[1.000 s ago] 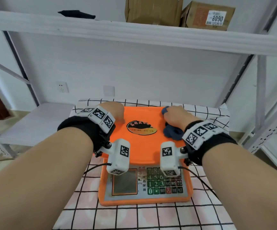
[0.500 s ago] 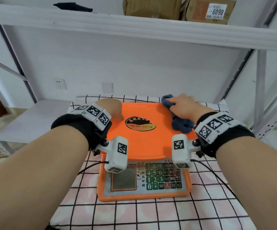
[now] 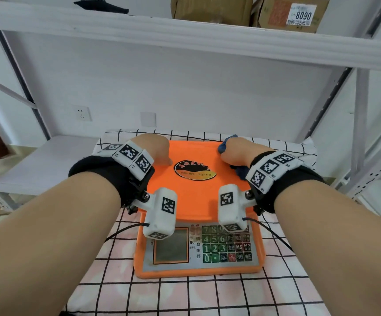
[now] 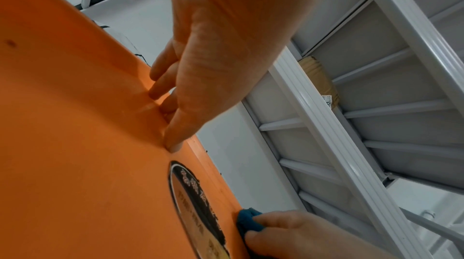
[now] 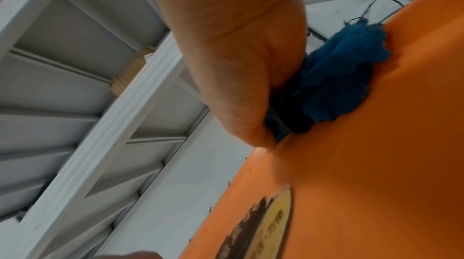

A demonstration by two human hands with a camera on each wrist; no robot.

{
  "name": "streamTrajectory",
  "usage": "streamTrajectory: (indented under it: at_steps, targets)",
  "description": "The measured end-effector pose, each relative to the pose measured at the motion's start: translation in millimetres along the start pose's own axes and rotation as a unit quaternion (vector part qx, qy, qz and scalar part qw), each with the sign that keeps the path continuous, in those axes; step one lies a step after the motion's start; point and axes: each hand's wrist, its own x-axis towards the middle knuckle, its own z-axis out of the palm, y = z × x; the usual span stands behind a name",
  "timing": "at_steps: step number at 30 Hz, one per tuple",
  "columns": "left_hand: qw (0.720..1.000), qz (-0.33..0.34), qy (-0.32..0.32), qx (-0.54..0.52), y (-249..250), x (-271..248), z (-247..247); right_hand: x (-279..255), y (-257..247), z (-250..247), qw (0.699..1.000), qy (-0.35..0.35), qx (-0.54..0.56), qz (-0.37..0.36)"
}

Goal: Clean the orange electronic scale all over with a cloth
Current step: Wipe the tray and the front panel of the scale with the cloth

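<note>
Orange scale [image 3: 191, 197] under both palms, on checked cloth. Rigid plastic body, looks steady; smooth platter likely slippery. Left hand [image 3: 155, 149] fingers straight, pressing platter's far-left edge: good bracing spot. Right hand [image 3: 237, 151] fingers curled round soft blue cloth [image 5: 334, 76], bunched under fingertips. Versus half second ago: right hand pulled nearer, cloth swept inward.

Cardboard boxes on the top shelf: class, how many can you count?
2. One plain cardboard box sits near the shelf's middle; another box, carrying a price label, sits right of it. More may lie outside the frame.

right hand [image 3: 235, 151] slid the cloth [image 5: 339, 76] leftward along the scale's [image 3: 191, 197] far edge.
</note>
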Motion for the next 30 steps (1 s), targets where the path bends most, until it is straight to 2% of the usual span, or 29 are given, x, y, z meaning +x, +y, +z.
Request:
streamTrajectory:
  at_steps: [4,7,9,11,14,17,18,21,23,27,30]
  targets:
    - [1.000,-0.003,0.002,-0.013,-9,-1,2,9,-10,1,0.998,-0.026,-0.008,0.051]
    - [1.000,-0.003,0.008,-0.029,-14,-4,2,-3,-21,-2,0.998,-0.024,-0.041,0.036]
    - [0.999,-0.001,0.009,-0.031,-15,-7,2,-11,-24,-1,1.000,-0.012,-0.019,-0.007]
    - [1.000,-0.003,0.008,-0.025,-13,-8,1,-21,-33,2,0.996,-0.012,0.049,-0.077]
    - [1.000,-0.007,0.007,-0.005,-9,-9,-1,-34,-48,10,0.970,-0.043,0.176,-0.160]
    - [1.000,-0.009,0.008,-0.002,-9,-10,-1,-38,-38,9,0.970,-0.016,0.133,-0.203]
    - [1.000,-0.008,0.010,-0.004,-9,-11,-1,-38,-28,7,0.978,-0.005,0.091,-0.185]
    - [1.000,-0.005,0.008,-0.014,-11,-11,0,-31,4,3,0.997,-0.012,-0.034,-0.069]
    - [1.000,-0.002,0.008,-0.016,-12,-12,0,-23,15,3,0.999,-0.025,-0.044,-0.018]
    - [1.000,0.009,0.010,-0.017,-14,-11,1,-8,8,0,1.000,-0.005,-0.002,0.005]
    - [1.000,0.016,0.008,-0.021,-17,-9,2,-2,-3,-6,1.000,0.003,0.021,-0.005]
